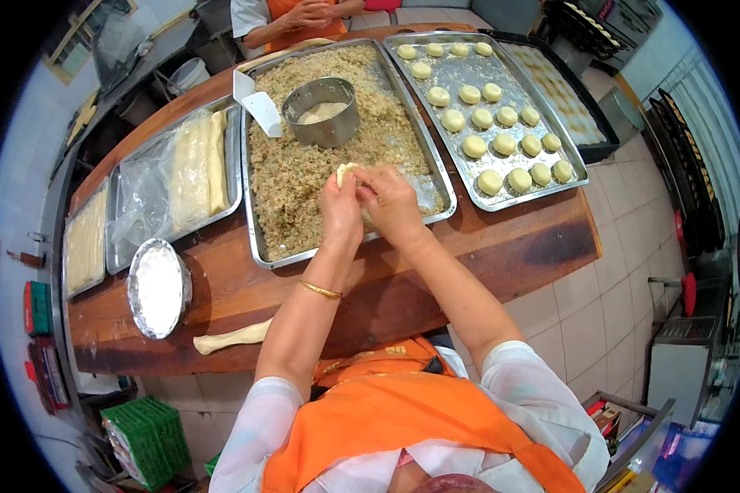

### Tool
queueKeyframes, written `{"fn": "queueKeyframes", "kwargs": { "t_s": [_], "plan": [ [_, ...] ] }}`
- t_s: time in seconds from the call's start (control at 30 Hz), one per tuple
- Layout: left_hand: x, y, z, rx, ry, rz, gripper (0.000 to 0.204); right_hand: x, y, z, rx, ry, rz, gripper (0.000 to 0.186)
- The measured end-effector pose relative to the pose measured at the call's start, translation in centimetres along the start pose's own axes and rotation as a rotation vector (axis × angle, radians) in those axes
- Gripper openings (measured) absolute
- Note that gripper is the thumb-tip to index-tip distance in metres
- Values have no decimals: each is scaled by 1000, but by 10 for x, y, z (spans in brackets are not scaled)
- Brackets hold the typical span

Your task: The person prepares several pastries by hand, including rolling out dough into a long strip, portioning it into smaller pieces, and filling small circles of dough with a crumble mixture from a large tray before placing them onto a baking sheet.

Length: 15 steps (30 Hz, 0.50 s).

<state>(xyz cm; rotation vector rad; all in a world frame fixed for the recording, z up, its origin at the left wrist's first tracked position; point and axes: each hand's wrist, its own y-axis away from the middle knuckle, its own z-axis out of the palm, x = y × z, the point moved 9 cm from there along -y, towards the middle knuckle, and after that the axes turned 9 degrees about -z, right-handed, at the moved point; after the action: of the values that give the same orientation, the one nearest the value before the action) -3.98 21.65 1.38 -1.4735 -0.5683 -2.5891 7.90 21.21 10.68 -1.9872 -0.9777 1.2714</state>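
Left hand (342, 214) and right hand (390, 205) together, fingers closed on a small pale dough piece (347, 172).
I see it over a rectangular silver metal tray (428, 195) of crumbly brown mixture (289, 201).

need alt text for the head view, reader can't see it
A left hand and a right hand pinch pale dough over a metal tray of crumbly brown filling. Dough balls sit on another tray at right; white powder fills a bowl at left.

White sleeves (259, 427), orange apron (395, 423) and 1 gold bangle (320, 290) show.
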Motion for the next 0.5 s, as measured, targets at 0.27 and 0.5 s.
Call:
{"fn": "queueKeyframes", "kwargs": {
  "t_s": [0.27,0.5],
  "plan": [
    [60,44,40,-219,277,-122,44,17,-13,-19,-35,-345,388,30],
    [8,2,11,18,428,-153,50,-17,-13,-1,-72,-38,94,23]
  ]
}}
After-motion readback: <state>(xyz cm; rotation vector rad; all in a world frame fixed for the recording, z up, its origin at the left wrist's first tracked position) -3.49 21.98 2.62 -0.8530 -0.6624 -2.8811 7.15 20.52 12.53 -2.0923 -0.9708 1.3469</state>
